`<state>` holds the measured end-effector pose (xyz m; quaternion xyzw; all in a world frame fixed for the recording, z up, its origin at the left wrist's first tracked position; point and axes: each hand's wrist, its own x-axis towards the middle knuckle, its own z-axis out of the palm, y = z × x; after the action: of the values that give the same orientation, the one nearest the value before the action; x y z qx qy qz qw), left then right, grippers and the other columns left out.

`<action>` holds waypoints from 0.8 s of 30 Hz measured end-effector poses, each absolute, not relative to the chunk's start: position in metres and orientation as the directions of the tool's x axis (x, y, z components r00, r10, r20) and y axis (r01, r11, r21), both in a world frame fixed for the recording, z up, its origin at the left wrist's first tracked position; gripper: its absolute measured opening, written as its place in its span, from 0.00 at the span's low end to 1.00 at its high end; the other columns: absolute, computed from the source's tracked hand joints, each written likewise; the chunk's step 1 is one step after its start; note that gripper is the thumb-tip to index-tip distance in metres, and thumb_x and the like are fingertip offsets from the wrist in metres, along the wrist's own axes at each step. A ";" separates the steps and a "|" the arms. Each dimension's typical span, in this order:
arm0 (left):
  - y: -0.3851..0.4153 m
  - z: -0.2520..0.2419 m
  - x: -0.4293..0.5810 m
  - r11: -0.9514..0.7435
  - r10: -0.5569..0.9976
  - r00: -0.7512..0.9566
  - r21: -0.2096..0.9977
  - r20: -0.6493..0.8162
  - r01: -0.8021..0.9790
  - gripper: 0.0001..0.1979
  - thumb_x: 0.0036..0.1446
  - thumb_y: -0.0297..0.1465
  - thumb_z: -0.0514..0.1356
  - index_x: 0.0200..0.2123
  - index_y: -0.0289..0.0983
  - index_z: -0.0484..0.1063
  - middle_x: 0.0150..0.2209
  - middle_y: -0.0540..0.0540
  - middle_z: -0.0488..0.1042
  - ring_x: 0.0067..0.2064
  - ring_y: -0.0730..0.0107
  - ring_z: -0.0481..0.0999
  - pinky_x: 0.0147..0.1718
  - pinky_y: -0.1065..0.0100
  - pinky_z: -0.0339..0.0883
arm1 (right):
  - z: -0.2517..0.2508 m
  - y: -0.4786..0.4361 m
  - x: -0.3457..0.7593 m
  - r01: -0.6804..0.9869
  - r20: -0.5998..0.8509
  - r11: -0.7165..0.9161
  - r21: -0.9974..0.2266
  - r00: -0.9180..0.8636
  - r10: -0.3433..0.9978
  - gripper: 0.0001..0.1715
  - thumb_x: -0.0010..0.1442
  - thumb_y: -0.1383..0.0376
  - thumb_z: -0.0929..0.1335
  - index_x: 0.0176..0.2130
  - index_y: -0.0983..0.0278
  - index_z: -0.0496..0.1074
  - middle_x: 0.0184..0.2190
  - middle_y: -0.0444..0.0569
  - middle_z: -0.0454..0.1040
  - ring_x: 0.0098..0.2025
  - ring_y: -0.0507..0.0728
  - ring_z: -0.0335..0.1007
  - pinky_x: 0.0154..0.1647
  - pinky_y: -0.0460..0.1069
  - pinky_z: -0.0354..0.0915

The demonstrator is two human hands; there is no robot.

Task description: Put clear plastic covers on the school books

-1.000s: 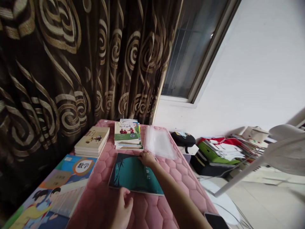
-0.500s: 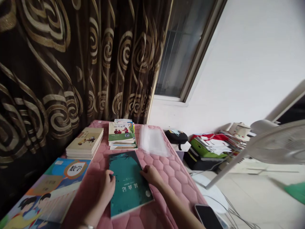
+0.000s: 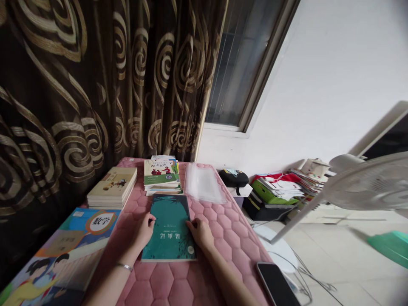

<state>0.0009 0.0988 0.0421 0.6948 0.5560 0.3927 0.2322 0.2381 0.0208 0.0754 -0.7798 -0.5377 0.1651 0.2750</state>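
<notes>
A left hand and right hand grip opposite sides of a teal paperback lying midway across a pink quilted cover, a smartphone by its right edge, a swirl-patterned curtain behind its far edge, a white fan off to the right.

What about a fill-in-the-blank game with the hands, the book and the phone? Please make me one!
1. The teal book lies between the left hand and the ____ hand.
2. A silvery bracelet is on the person's ____ wrist.
3. The quilted surface under the book is ____ in colour.
4. The screen of the phone looks ____.

Missing words: right; left; pink; black.
</notes>
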 end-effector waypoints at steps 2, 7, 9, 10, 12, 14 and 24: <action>0.087 0.044 -0.001 -0.315 0.941 0.099 0.727 0.324 0.610 0.08 0.51 0.21 0.55 0.28 0.39 0.71 0.36 0.45 0.78 0.49 0.61 0.77 0.51 0.57 0.69 | 0.075 0.019 0.238 0.741 0.032 -0.272 -0.614 0.368 0.929 0.13 0.64 0.57 0.66 0.36 0.64 0.75 0.35 0.50 0.80 0.38 0.57 0.76 0.33 0.46 0.61; 0.037 0.055 -0.002 -0.493 0.851 0.303 0.455 0.429 0.741 0.16 0.54 0.18 0.52 0.32 0.40 0.76 0.57 0.41 0.71 0.56 0.57 0.72 0.53 0.53 0.67 | 0.081 0.012 0.231 0.772 0.080 -0.251 -0.584 0.362 0.929 0.11 0.65 0.62 0.66 0.45 0.62 0.73 0.44 0.51 0.76 0.43 0.57 0.74 0.34 0.47 0.64; 0.015 0.060 0.000 -0.537 0.831 0.396 0.376 0.390 0.755 0.20 0.54 0.17 0.50 0.35 0.43 0.78 0.58 0.45 0.71 0.58 0.57 0.69 0.53 0.51 0.65 | 0.086 0.001 0.223 0.833 0.163 -0.164 -0.529 0.289 0.943 0.11 0.63 0.66 0.66 0.45 0.60 0.74 0.48 0.52 0.74 0.48 0.59 0.71 0.40 0.48 0.65; 0.005 0.063 0.002 -0.551 0.826 0.430 0.355 0.365 0.756 0.20 0.55 0.17 0.51 0.36 0.44 0.78 0.57 0.46 0.72 0.59 0.56 0.68 0.53 0.50 0.65 | 0.088 -0.006 0.217 0.858 0.206 -0.098 -0.505 0.230 0.951 0.11 0.62 0.67 0.66 0.44 0.59 0.75 0.48 0.52 0.73 0.49 0.60 0.69 0.44 0.50 0.65; -0.011 0.065 0.006 -0.565 0.820 0.470 0.337 0.327 0.753 0.17 0.56 0.21 0.54 0.39 0.46 0.78 0.56 0.46 0.73 0.60 0.55 0.66 0.54 0.48 0.63 | 0.090 -0.025 0.205 0.872 0.262 0.047 -0.487 0.095 0.960 0.09 0.61 0.66 0.68 0.41 0.57 0.77 0.49 0.51 0.73 0.52 0.61 0.67 0.51 0.52 0.63; -0.021 0.064 0.009 -0.570 0.819 0.485 0.326 0.307 0.754 0.15 0.55 0.24 0.58 0.42 0.46 0.77 0.57 0.45 0.73 0.60 0.53 0.65 0.55 0.47 0.60 | 0.087 -0.045 0.194 0.851 0.279 0.161 -0.500 -0.017 0.960 0.08 0.60 0.63 0.70 0.41 0.54 0.77 0.52 0.49 0.71 0.54 0.61 0.64 0.54 0.54 0.60; -0.017 0.053 0.004 -0.565 0.818 0.471 0.308 0.332 0.765 0.18 0.54 0.23 0.61 0.43 0.51 0.79 0.54 0.49 0.76 0.58 0.54 0.67 0.54 0.46 0.57 | 0.071 -0.062 0.186 0.853 0.254 0.189 -0.487 -0.069 0.965 0.09 0.62 0.58 0.70 0.44 0.50 0.77 0.54 0.47 0.71 0.58 0.61 0.61 0.57 0.58 0.55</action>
<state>0.0044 -0.0171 0.0530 0.8555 0.4626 0.2252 0.0580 0.1863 -0.0620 0.0711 -0.6280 -0.7235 0.1049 0.2667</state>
